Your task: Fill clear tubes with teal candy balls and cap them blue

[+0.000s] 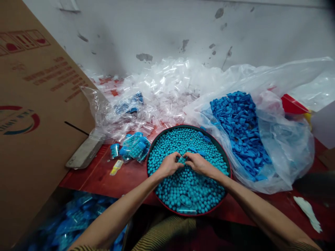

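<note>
My left hand point(169, 165) and my right hand point(198, 164) meet above the middle of a round tub point(230, 170) full of small turquoise balls point(180, 139). Between my fingertips is a small clear plastic container point(181, 160) with turquoise balls showing inside. Both hands are closed on it, the fingers partly hiding it. Several blue plastic caps point(201, 153) lie on the balls beyond my right hand. Near the tub's front rim, a clear container point(185, 200) rests among the balls.
Left of the tub sit filled, blue-capped containers point(136, 146) and a grey-beige block point(85, 150). Clear containers point(159, 87) are heaped behind. At right, a plastic bag point(282, 150) holds blue caps point(235, 122). A cardboard box point(47, 104) stands left; more filled containers point(75, 223) lie below.
</note>
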`<action>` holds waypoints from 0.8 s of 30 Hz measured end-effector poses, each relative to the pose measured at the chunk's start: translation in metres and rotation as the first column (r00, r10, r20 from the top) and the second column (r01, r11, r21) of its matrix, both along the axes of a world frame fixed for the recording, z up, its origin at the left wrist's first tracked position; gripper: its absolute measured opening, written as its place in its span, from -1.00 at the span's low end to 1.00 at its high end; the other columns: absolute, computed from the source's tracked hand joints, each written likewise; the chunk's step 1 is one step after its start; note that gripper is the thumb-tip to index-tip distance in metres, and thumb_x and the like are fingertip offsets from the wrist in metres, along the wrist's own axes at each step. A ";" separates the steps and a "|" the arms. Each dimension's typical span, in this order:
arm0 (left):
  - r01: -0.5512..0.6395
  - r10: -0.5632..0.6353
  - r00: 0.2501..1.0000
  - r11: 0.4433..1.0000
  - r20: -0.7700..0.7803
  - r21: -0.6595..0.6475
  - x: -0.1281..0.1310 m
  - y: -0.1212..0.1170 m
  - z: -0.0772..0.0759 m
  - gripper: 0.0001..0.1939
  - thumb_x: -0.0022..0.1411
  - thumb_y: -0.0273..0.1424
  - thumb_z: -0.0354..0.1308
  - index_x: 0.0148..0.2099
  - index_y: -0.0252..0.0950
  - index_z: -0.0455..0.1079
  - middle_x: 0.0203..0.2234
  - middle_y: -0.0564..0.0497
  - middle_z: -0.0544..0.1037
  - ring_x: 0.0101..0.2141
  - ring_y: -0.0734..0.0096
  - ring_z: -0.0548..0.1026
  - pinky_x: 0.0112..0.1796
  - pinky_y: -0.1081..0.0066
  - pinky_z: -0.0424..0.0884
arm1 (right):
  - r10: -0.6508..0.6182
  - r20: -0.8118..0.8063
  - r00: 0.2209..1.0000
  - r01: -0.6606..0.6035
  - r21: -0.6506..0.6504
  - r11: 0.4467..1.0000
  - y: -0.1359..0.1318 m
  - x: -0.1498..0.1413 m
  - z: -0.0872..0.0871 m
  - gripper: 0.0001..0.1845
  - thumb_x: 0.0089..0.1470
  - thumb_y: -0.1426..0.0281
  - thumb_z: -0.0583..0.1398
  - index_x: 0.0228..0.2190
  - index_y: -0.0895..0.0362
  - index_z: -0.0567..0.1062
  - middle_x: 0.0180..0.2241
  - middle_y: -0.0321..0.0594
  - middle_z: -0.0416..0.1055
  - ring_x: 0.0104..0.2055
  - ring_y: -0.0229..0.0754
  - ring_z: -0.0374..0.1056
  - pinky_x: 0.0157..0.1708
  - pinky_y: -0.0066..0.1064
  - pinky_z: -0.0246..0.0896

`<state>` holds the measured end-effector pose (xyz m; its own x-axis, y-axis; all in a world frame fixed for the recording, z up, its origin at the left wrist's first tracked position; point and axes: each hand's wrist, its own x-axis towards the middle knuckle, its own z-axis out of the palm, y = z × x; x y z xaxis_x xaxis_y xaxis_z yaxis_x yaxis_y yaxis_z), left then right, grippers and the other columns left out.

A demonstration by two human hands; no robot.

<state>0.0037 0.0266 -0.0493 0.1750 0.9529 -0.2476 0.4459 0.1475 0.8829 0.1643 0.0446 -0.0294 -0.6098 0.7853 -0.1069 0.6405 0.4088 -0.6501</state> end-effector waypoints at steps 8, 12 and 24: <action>0.112 0.028 0.889 0.954 0.456 -0.278 -0.001 -0.003 0.010 -0.71 -0.09 -0.33 0.16 -0.29 -0.31 0.20 -0.66 0.19 0.25 -0.68 0.64 0.24 -0.65 0.61 0.14 | -0.213 -0.253 0.944 0.073 -0.471 0.879 -0.002 0.015 0.000 -0.86 -0.05 0.41 0.08 -0.38 0.17 0.37 -0.71 -0.45 0.15 -0.70 -0.39 0.12 -0.72 -0.59 0.05; 0.208 0.025 0.814 0.920 0.580 -0.331 -0.002 -0.004 0.014 -0.67 -0.05 -0.28 0.16 -0.25 -0.30 0.16 -0.61 0.11 0.36 -0.65 0.59 0.33 -0.69 0.64 0.09 | -0.228 -0.281 0.932 0.078 -0.459 0.885 0.009 0.027 0.009 -0.76 -0.04 0.38 0.06 -0.27 0.15 0.34 -0.65 -0.43 0.24 -0.69 -0.38 0.14 -0.71 -0.56 0.08; 0.107 0.157 0.775 0.922 0.612 -0.373 -0.006 -0.010 0.014 -0.62 -0.01 -0.28 0.14 -0.17 -0.30 0.11 -0.53 0.08 0.39 -0.61 0.53 0.41 -0.64 0.58 0.26 | -0.231 0.198 0.953 0.209 0.124 0.970 0.045 0.024 -0.002 -0.84 -0.06 0.34 0.11 -0.56 0.18 0.35 -0.50 -0.22 0.35 -0.35 -0.19 0.30 -0.33 -0.39 0.17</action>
<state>-0.0021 0.0170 -0.0357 0.3923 0.8180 -0.4207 -0.1889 0.5192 0.8335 0.1881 0.0898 -0.0318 -0.3929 0.9108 -0.1268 0.8392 0.2988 -0.4545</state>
